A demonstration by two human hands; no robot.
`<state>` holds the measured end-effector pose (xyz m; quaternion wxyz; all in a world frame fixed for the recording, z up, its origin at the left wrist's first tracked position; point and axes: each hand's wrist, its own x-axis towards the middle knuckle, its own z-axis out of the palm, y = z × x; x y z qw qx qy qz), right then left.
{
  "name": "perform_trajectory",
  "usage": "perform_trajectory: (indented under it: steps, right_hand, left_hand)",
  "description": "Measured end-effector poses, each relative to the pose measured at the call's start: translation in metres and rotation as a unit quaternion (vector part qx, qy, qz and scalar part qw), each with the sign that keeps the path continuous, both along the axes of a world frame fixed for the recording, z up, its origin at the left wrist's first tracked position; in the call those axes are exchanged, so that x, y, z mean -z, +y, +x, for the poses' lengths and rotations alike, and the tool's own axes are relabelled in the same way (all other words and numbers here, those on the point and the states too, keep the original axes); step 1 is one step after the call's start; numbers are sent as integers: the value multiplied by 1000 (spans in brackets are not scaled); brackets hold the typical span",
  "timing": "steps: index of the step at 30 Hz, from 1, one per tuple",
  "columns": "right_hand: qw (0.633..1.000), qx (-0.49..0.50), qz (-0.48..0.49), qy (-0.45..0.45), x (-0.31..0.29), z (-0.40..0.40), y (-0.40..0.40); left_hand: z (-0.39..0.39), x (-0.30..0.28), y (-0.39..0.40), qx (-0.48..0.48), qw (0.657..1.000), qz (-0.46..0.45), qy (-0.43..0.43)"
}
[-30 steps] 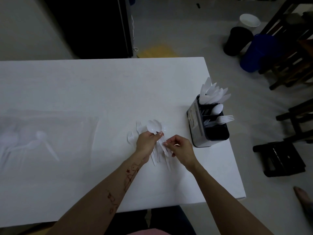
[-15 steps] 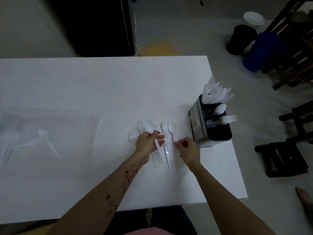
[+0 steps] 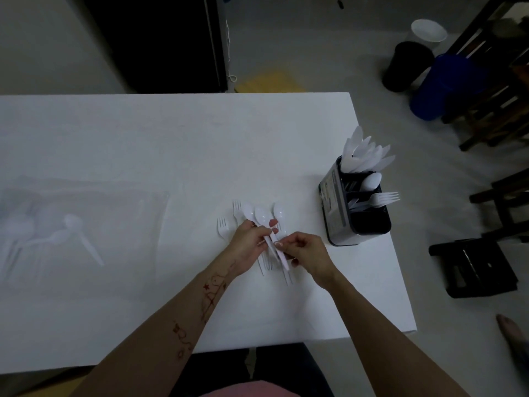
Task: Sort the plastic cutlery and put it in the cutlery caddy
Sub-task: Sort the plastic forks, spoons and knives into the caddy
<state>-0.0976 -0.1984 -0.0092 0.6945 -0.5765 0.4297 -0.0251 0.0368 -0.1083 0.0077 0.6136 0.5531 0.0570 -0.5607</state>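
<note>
On the white table (image 3: 143,144), my left hand (image 3: 249,245) holds the handles of white plastic spoons (image 3: 262,215), their bowls fanned out above my fingers. My right hand (image 3: 307,255) pinches the handle of one of these spoons, close against the left hand. Another spoon (image 3: 280,211) lies just to the right of the held ones. Two white forks (image 3: 222,227) lie on the table left of my left hand, and more fork tines show under the hands. The dark cutlery caddy (image 3: 355,207) stands at the table's right edge and holds knives (image 3: 363,156), a spoon and a fork (image 3: 385,197).
A clear plastic bag (image 3: 71,233) with more white cutlery lies at the table's left. Off the table on the floor to the right stand a blue bin (image 3: 446,87), a black bin, a white bucket and dark wooden chairs. The table edge runs close by the caddy.
My right hand has moved left from the loose spoons and now pinches a handle at my left hand. More spoons are now gathered in the left hand.
</note>
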Motion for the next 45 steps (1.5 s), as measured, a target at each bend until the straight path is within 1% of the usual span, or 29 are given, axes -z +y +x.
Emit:
perform_trajectory:
  steps: [2,4,6,8,12,17,19,21,23,24,26,29,30,32,34,35,36,38,40,43,45]
  right_hand:
    - [1000,10,4,-5,0,2,0]
    - [998,48,-44,19,5,3,1]
    - [984,94,-127,83,16,2,0]
    - [969,96,-173,146,28,1,-2]
    - [964,39,-190,183,38,5,0]
    - [963,21,-172,206,41,8,-3]
    - [956,18,-189,222,39,8,-4]
    - [953,33,-225,202,32,7,-2]
    - [957,50,-248,140,25,5,1]
    - [962,41,-248,106,21,4,3]
    - [973,-9,-225,53,16,4,7]
    - [980,-70,-186,29,12,6,13]
    - [981,-67,-181,29,12,7,14]
    - [979,-10,-199,44,15,7,14]
    - [963,69,-240,99,25,4,8]
    - [956,86,-250,129,31,3,5]
    - [953,85,-248,150,36,3,2]
    - [959,62,-224,164,41,5,1]
    - [958,46,-221,175,41,8,3]
    - [956,47,-224,183,44,12,5]
    - [962,54,-195,183,45,13,3]
  left_hand:
    - [0,0,2,13,1000,15,-11]
    - [0,2,4,15,999,39,-34]
    - [2,5,6,4,997,56,-43]
    - [4,8,8,-6,997,65,-36]
    - [4,9,13,-8,998,56,-19]
    - [1,13,15,-10,998,52,-23]
    - [1,14,14,-21,998,57,-22]
    - [1,14,13,-23,997,62,-30]
    - [1,16,11,-26,997,66,-45]
    - [2,16,10,-29,996,62,-48]
    - [2,15,8,-23,998,42,-49]
    - [3,13,6,-21,998,40,-43]
    - [3,12,6,-33,998,44,-41]
    - [5,12,6,-60,996,53,-50]
    - [8,11,9,-79,992,68,-66]
    - [9,12,11,-88,991,73,-66]
    - [10,12,14,-95,991,75,-65]
    - [11,14,19,-99,990,79,-68]
    - [11,16,24,-100,989,79,-72]
    - [9,18,28,-98,989,75,-77]
    - [8,19,28,-90,990,72,-77]
